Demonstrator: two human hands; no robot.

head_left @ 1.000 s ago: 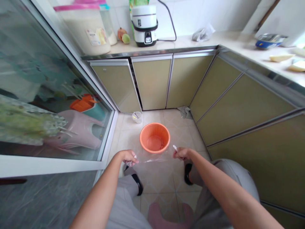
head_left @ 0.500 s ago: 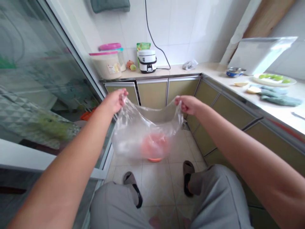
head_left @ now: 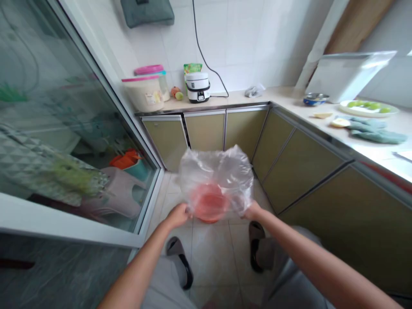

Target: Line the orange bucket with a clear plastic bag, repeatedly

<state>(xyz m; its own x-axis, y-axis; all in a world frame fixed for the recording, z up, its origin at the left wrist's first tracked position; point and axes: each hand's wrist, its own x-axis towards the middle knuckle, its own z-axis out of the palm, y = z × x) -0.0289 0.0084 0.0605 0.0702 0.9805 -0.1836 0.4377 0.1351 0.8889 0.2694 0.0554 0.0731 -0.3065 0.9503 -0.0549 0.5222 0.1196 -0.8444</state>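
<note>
A clear plastic bag [head_left: 215, 167] is spread wide between my two hands, its far side billowing upward. My left hand [head_left: 180, 214] is closed on the bag's near left corner. On the opposite corner my right hand [head_left: 252, 211] grips the film, its fingers partly hidden behind it. Beneath the bag, on the tiled floor, a red-orange round container [head_left: 210, 204] shows through the plastic. The film blurs its shape, and I cannot tell whether the bag touches it.
Cabinets [head_left: 206, 131] run below the counter. On top are a rice cooker [head_left: 197, 87], a pink-lidded tub [head_left: 143, 94], a plate of green fruit [head_left: 368, 108], a metal bowl [head_left: 316, 99] and a green cloth [head_left: 375, 131]. A glass sliding door [head_left: 71, 128] stands left. My slippered feet flank the container.
Both hands have dropped and come closer to my body, still gripping the bag. Its hanging film has swung up and puffed out beyond my hands.
</note>
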